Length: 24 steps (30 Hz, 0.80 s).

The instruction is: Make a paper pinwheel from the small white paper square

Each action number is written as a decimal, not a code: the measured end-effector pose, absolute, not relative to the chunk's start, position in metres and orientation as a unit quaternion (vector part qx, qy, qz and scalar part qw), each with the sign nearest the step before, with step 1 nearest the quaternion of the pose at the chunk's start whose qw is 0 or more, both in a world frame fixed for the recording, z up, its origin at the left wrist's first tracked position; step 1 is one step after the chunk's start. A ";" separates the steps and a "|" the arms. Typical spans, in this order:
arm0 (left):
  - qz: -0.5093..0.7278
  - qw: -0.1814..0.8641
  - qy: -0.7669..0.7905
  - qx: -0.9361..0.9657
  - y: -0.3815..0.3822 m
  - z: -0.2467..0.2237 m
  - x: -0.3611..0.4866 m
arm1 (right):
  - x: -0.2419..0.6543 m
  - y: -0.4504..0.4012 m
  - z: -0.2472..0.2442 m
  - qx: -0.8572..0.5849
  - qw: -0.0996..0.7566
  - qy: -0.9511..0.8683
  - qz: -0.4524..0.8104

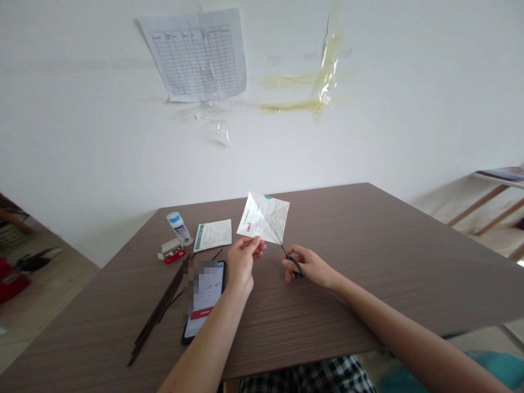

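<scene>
- Checked fabric (307,376) lies at 6 o'clock, nearest the lens, below the table edge.
- Our left hand (241,261) is clamped on the lower corner of a folded printed sheet (266,217). Thumb and fingers pinch together, apparently to hold the sheet up clear of the wooden-look table (327,311).
- Our right hand (306,267) is closed around the handles of the scissors (295,266), at 3 o'clock from the left hand. The blades point toward 11 o'clock and reach the sheet's lower right edge. We cannot tell whether they stand open.
- The sheet is held in the air, at 12 o'clock from our hands, which appears to leave that edge free for the blades.
- A smartphone (204,300) lies face up at 8 o'clock, apparently placed so its partly blurred timer display stays readable.
- Thin dark rods (158,311) lie beside it. A glue bottle (179,228), a small red-and-white box (172,251) and a printed card (213,234) sit toward 10 o'clock, seemingly kept out of the hands' way.
</scene>
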<state>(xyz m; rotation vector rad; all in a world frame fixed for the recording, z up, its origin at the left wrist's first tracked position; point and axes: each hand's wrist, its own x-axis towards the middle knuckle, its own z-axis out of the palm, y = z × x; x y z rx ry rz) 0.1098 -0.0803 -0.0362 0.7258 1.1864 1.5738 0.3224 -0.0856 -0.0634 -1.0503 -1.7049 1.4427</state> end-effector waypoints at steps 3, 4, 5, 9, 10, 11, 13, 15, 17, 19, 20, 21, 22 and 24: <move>0.648 0.495 0.491 0.306 -0.080 -0.037 0.110 | 0.322 -0.088 -0.059 -0.406 0.324 -0.654 0.550; 0.647 0.492 0.494 0.309 -0.080 -0.037 0.109 | 0.322 -0.088 -0.058 -0.408 0.325 -0.653 0.549; 0.646 0.489 0.496 0.312 -0.080 -0.037 0.109 | 0.322 -0.089 -0.057 -0.411 0.324 -0.653 0.548; 0.647 0.487 0.497 0.312 -0.080 -0.037 0.109 | 0.321 -0.089 -0.057 -0.417 0.325 -0.651 0.545; 0.646 0.488 0.496 0.312 -0.079 -0.037 0.109 | 0.321 -0.089 -0.058 -0.416 0.324 -0.652 0.545; 0.646 0.489 0.496 0.312 -0.079 -0.037 0.109 | 0.321 -0.089 -0.058 -0.415 0.323 -0.654 0.544; 0.646 0.491 0.494 0.313 -0.079 -0.038 0.108 | 0.321 -0.087 -0.060 -0.410 0.320 -0.659 0.544; 0.647 0.492 0.491 0.313 -0.079 -0.038 0.108 | 0.322 -0.086 -0.061 -0.404 0.317 -0.663 0.545; 0.650 0.493 0.488 0.311 -0.079 -0.038 0.108 | 0.322 -0.085 -0.062 -0.400 0.318 -0.665 0.545; 0.652 0.493 0.487 0.307 -0.079 -0.038 0.108 | 0.322 -0.085 -0.063 -0.403 0.317 -0.665 0.543; 0.652 0.493 0.488 0.306 -0.079 -0.038 0.108 | 0.322 -0.085 -0.063 -0.406 0.318 -0.664 0.542; 0.651 0.492 0.490 0.307 -0.079 -0.037 0.109 | 0.322 -0.085 -0.064 -0.407 0.319 -0.663 0.541; 0.649 0.491 0.493 0.308 -0.079 -0.037 0.109 | 0.322 -0.085 -0.065 -0.408 0.322 -0.662 0.541; 0.647 0.489 0.496 0.310 -0.079 -0.037 0.109 | 0.322 -0.084 -0.066 -0.406 0.325 -0.660 0.542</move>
